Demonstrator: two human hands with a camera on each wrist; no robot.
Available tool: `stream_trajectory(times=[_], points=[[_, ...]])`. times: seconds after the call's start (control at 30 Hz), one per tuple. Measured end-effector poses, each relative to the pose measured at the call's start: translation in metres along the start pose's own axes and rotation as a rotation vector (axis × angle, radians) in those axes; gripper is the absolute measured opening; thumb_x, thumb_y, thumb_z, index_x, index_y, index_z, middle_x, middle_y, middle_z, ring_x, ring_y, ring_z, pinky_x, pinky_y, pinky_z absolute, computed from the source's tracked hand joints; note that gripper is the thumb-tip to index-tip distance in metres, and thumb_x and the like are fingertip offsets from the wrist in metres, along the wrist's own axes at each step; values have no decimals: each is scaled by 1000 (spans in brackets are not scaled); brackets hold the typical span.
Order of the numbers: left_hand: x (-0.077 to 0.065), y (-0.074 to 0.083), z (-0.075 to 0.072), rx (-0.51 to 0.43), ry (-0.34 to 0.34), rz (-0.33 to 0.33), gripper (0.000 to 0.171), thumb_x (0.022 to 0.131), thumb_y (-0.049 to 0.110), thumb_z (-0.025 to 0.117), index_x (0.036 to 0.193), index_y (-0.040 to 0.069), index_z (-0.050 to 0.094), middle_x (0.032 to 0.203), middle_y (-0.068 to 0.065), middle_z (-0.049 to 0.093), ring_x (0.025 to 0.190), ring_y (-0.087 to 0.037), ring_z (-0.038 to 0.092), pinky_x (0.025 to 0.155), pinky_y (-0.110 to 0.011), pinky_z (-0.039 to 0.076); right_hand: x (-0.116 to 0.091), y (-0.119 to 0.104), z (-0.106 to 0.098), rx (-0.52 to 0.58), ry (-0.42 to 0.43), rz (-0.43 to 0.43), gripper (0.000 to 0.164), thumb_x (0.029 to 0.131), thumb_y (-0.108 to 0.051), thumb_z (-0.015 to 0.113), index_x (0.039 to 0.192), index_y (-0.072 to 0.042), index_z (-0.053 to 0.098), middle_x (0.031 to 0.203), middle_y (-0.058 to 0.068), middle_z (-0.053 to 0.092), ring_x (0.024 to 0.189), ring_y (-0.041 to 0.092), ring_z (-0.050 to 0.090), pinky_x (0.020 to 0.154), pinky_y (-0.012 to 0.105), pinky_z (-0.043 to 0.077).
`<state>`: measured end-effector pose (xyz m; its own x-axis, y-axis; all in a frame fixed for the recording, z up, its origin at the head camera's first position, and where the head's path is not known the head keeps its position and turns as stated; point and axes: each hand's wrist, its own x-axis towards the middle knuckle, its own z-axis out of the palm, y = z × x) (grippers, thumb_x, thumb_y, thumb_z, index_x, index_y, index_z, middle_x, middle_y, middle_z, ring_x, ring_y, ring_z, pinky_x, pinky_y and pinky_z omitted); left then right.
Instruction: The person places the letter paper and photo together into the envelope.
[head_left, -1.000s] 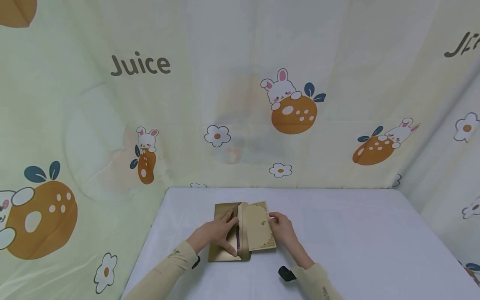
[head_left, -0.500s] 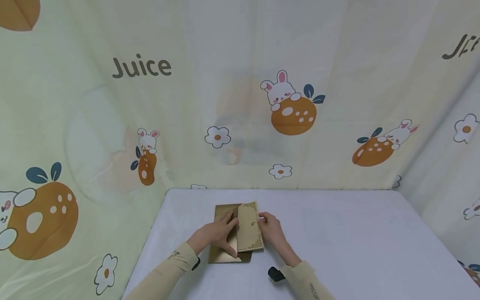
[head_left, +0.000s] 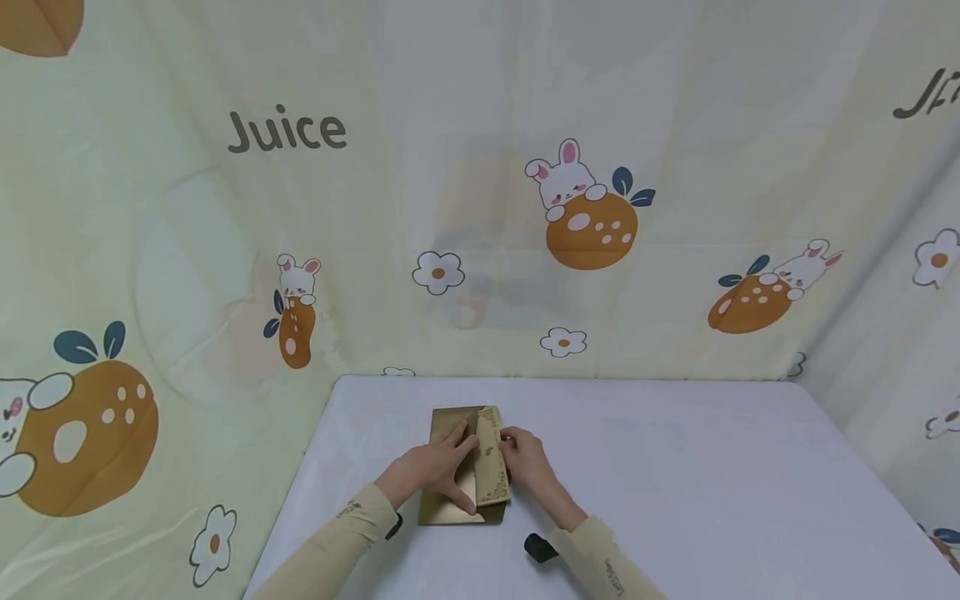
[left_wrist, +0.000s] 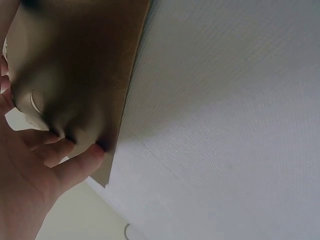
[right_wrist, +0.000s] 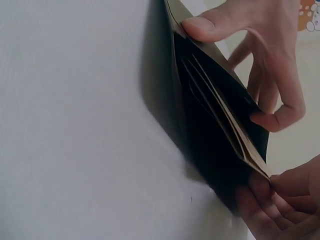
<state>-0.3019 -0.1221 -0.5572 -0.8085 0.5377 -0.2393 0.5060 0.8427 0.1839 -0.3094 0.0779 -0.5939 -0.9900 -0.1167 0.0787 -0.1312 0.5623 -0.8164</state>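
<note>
A gold envelope (head_left: 437,510) lies on the table, its mouth facing right. My left hand (head_left: 431,465) rests spread on its upper face; in the left wrist view several fingertips of the left hand (left_wrist: 30,175) press into the envelope (left_wrist: 107,65). A cream card (head_left: 492,477) with ornate corner patterns is partly inside the mouth. My right hand (head_left: 531,462) pinches the card's outer edge. The right wrist view looks into the dark gap, where the folded card (right_wrist: 247,150) sits between the envelope's sides, held by the right thumb and fingers (right_wrist: 295,187). The card's inner part is hidden.
A white cloth covers the table (head_left: 675,483). Behind it hangs a pale curtain (head_left: 480,192) printed with rabbits, oranges and flowers. A black wrist-worn device (head_left: 540,547) shows beside the right sleeve (head_left: 600,554).
My right hand has moved left, sliding the card deeper into the envelope, so a narrower strip of it shows. The left hand has stayed in place on the envelope.
</note>
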Motion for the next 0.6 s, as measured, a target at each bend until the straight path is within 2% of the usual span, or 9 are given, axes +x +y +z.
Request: stream_trajectory(times=[0.23, 0.5, 0.6], points=[[0, -1, 0, -13, 13, 9, 95, 64, 76, 78, 133, 25, 38, 165, -26, 19, 125, -36, 59, 75, -42, 57, 4, -3, 11, -7, -46, -31, 33, 93, -1, 59, 125, 8, 61, 87, 11, 70, 65, 11, 58, 54, 25, 47], [2, -3, 4, 5, 3, 4, 105, 64, 79, 75, 145, 26, 33, 167, -22, 15, 131, -35, 55, 80, -44, 57, 3, -8, 18, 12, -93, -74, 31, 94, 4, 55, 124, 10, 59, 85, 11, 71, 63, 10, 61, 54, 23, 48], [1, -4, 6, 13, 3, 1, 107, 64, 79, 75, 146, 26, 32, 167, -22, 14, 134, -36, 53, 81, -44, 57, 2, -9, 21, 25, -96, -73, 30, 95, 3, 58, 124, 10, 59, 85, 12, 72, 63, 10, 61, 55, 22, 48]])
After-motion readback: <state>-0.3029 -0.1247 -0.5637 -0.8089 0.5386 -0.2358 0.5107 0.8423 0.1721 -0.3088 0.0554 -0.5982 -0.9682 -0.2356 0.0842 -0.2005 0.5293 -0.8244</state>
